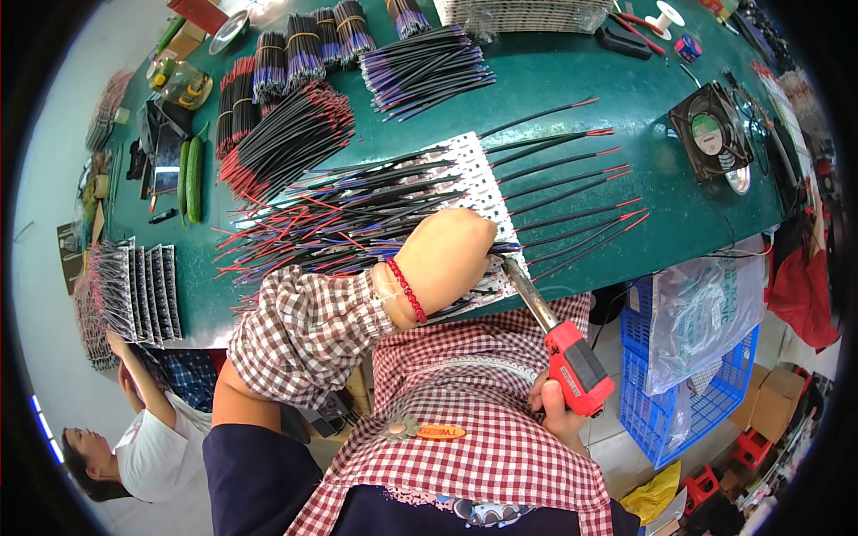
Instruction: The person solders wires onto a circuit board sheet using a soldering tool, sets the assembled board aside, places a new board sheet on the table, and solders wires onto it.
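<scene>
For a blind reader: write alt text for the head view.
Seen from above, a person's right hand grips a red-handled soldering iron, its tip by the left hand, which presses on white strips covered with black wires. Bundles of red-tipped wires and a small fan lie on the green table; a blue crate stands beside it.

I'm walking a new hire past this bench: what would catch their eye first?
Probably the red-handled soldering iron in the right hand, its tip at the white strips mid-table. The left hand presses the wires there. Bundles of black wires fill the green table behind.
</scene>
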{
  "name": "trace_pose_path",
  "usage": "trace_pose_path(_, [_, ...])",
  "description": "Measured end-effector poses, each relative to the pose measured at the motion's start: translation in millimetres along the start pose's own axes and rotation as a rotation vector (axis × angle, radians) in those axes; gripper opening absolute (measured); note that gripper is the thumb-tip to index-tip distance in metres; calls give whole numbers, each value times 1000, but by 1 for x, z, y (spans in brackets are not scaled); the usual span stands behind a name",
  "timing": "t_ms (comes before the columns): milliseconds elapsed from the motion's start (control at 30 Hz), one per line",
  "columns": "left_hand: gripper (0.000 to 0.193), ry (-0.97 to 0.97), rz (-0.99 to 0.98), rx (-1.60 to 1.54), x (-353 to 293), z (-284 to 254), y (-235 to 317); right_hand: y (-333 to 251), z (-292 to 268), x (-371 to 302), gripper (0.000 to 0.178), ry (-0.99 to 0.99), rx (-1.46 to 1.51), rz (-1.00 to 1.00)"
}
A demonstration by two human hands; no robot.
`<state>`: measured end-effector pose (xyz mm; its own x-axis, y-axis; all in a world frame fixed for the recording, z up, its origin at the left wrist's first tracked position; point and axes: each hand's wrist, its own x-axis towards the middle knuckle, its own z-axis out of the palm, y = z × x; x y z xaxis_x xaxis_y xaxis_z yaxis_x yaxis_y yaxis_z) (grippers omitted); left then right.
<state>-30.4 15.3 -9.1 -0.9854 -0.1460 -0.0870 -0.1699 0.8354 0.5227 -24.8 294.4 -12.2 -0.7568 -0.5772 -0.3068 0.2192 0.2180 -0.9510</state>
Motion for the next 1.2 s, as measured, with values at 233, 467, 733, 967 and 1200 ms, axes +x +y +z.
trace_pose_path(233, [13,-13,3,12,2,1,2,2,0,0,22,11,1,6])
trace_pose_path(467, [12,-27,-18,17,1,1,3,2,-5,-4,28,18,-1,33])
trace_pose_path(733, [18,13,4,-62,-3,-6,2,-8,-4,-6,22,-4,39,27])
trace_pose_path(967, [20,39,-73,26,-8,2,12,1,-2,-6,27,23,34,40])
trace_pose_path(1200, [21,74,-139,22,-10,4,16,-3,0,-5,25,43,20,36])
